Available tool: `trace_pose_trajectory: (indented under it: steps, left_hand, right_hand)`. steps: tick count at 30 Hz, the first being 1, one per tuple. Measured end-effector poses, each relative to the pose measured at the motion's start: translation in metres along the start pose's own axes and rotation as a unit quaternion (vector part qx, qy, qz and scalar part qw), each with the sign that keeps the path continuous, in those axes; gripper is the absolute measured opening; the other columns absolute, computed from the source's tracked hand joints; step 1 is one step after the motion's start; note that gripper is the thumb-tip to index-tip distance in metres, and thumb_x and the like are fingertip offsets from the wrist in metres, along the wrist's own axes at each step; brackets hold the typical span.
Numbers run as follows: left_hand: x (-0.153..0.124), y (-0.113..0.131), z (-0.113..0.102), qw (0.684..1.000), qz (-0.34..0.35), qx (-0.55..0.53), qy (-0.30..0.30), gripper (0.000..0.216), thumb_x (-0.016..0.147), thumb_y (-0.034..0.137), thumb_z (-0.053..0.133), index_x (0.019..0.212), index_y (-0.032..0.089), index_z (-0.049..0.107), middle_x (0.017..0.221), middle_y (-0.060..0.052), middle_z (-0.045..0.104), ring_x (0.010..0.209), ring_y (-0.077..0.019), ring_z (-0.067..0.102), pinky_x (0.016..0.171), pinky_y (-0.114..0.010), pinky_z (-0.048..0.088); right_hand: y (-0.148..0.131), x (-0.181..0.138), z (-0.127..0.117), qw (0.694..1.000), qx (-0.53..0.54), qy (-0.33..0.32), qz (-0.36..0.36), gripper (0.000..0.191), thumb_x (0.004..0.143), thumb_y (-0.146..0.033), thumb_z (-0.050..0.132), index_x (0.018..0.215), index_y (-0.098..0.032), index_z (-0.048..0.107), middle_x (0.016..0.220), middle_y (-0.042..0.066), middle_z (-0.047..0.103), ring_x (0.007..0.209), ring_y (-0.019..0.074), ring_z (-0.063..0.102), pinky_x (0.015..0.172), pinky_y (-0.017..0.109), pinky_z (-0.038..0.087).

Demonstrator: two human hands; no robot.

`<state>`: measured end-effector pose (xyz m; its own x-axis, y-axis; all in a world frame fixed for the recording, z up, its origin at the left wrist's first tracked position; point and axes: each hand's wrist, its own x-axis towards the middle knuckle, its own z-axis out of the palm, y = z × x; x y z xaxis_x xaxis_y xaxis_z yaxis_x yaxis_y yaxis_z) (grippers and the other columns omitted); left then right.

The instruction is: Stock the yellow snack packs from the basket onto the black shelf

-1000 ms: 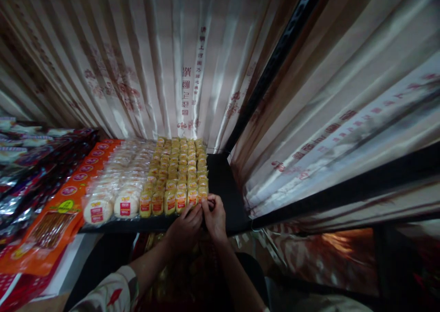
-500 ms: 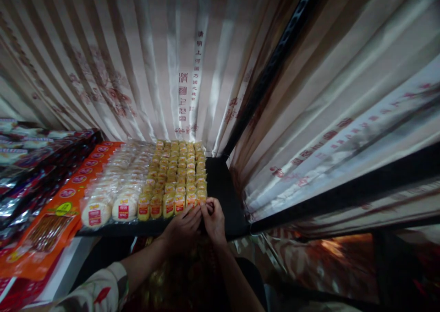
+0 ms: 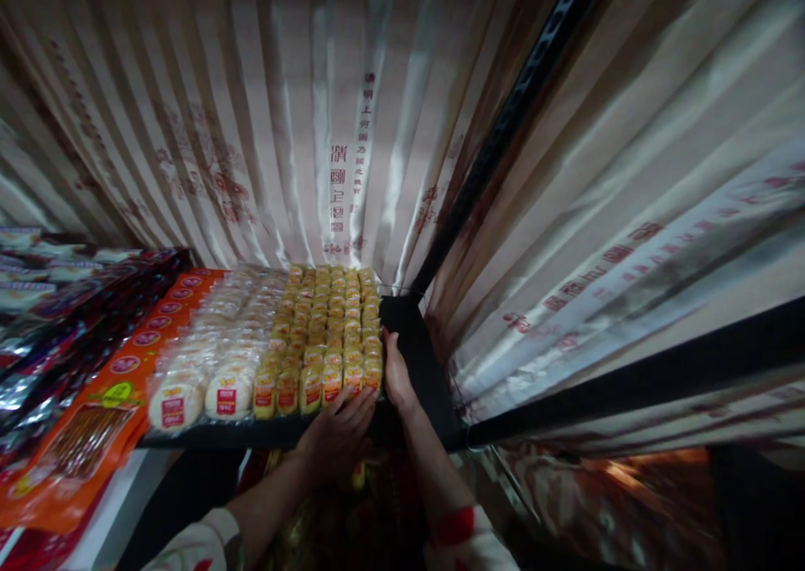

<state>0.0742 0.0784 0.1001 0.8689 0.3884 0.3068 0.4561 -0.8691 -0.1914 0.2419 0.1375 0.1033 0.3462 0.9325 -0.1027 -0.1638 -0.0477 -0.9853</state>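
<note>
On the shelf (image 3: 415, 349), yellow packs (image 3: 327, 336) are ranked in rows, touched in front by the left hand (image 3: 340, 427), fingers loosely extended, and flanked by the flattened right hand (image 3: 397, 373) (nothing seems grasped by either); if pressed unevenly, they could be buckled.

I've got pleated pale curtain (image 3: 289, 135) behind and more down the right, printed with reddish floral motifs and dark vertical characters. Black slotted post (image 3: 516, 127) leans across my view from the back corner of the black shelf (image 3: 412, 328). Black rail (image 3: 629, 395) runs off right, curtain showing below it too. Light's dim; I read soft sheen on the folds, darker up top. Orange gleam (image 3: 635, 474) low right. Floor's too dark for me to make out.
</note>
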Motion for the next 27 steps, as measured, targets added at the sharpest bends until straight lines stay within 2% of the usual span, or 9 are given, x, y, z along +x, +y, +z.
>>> trace_pose_trajectory:
  steps: [5, 7, 11, 17, 19, 24, 27]
  left_hand:
    - [0.000, 0.001, 0.002, 0.999, -0.019, 0.028, 0.008, 0.051, 0.094, 0.043, 0.027, 0.131, 0.014, 0.047, 0.143, -0.006, 0.041, 0.138, -0.0207, 0.019, 0.110, -0.043, 0.013]
    - [0.001, 0.001, 0.002, 0.999, -0.015, 0.033, 0.019, 0.052, 0.093, 0.044, 0.028, 0.130, 0.014, 0.048, 0.143, -0.007, 0.040, 0.139, -0.0220, 0.016, 0.111, -0.043, 0.010]
    - [0.001, 0.001, -0.001, 0.999, -0.012, 0.042, 0.032, 0.052, 0.093, 0.043, 0.028, 0.129, 0.012, 0.049, 0.143, -0.008, 0.040, 0.139, -0.0240, 0.016, 0.111, -0.044, 0.007]
    - [0.002, 0.001, 0.000, 0.999, -0.012, 0.027, 0.026, 0.054, 0.093, 0.045, 0.026, 0.129, 0.012, 0.049, 0.141, -0.007, 0.043, 0.139, -0.0218, 0.016, 0.112, -0.042, 0.007]
    - [0.002, 0.001, 0.001, 0.999, -0.011, 0.025, 0.021, 0.054, 0.093, 0.045, 0.027, 0.130, 0.012, 0.048, 0.142, -0.007, 0.042, 0.139, -0.0215, 0.016, 0.111, -0.042, 0.008]
    - [0.002, 0.001, -0.001, 0.999, -0.014, 0.024, 0.017, 0.054, 0.093, 0.044, 0.028, 0.131, 0.011, 0.047, 0.142, -0.008, 0.042, 0.138, -0.0210, 0.021, 0.112, -0.041, 0.007]
    - [0.003, 0.001, -0.003, 0.999, -0.013, 0.027, 0.027, 0.054, 0.093, 0.045, 0.029, 0.129, 0.010, 0.049, 0.142, -0.009, 0.042, 0.137, -0.0219, 0.022, 0.112, -0.041, 0.005]
  right_hand:
    - [-0.002, -0.001, 0.012, 0.999, 0.025, -0.027, 0.032, 0.072, 0.080, -0.073, 0.030, 0.128, -0.026, 0.053, 0.128, 0.001, 0.057, 0.123, 0.0251, 0.049, 0.104, 0.039, 0.037]
    - [-0.005, -0.002, 0.009, 0.999, 0.003, -0.022, 0.028, 0.072, 0.079, -0.073, 0.032, 0.127, -0.025, 0.055, 0.129, 0.002, 0.057, 0.125, 0.0254, 0.046, 0.106, 0.040, 0.034]
    - [-0.009, 0.001, 0.007, 0.999, -0.021, 0.036, -0.009, 0.069, 0.078, -0.071, 0.039, 0.127, -0.025, 0.055, 0.137, 0.001, 0.049, 0.134, 0.0234, 0.033, 0.114, 0.038, 0.019]
    - [-0.005, 0.006, 0.015, 0.994, 0.090, -0.063, 0.007, 0.067, 0.081, -0.070, 0.035, 0.130, -0.027, 0.050, 0.133, 0.000, 0.053, 0.131, 0.0234, 0.038, 0.111, 0.041, 0.026]
    - [-0.002, 0.009, 0.011, 0.993, 0.098, -0.065, 0.011, 0.063, 0.082, -0.068, 0.036, 0.127, -0.027, 0.053, 0.133, -0.001, 0.053, 0.132, 0.0227, 0.037, 0.112, 0.042, 0.025]
    - [0.001, 0.024, 0.006, 0.993, 0.116, -0.019, -0.004, 0.064, 0.079, -0.069, 0.040, 0.127, -0.029, 0.052, 0.132, -0.003, 0.053, 0.136, 0.0205, 0.030, 0.114, 0.042, 0.020]
    - [0.001, 0.031, 0.011, 0.990, 0.126, -0.061, 0.002, 0.063, 0.080, -0.070, 0.038, 0.127, -0.031, 0.053, 0.129, -0.004, 0.056, 0.134, 0.0206, 0.032, 0.113, 0.042, 0.023]
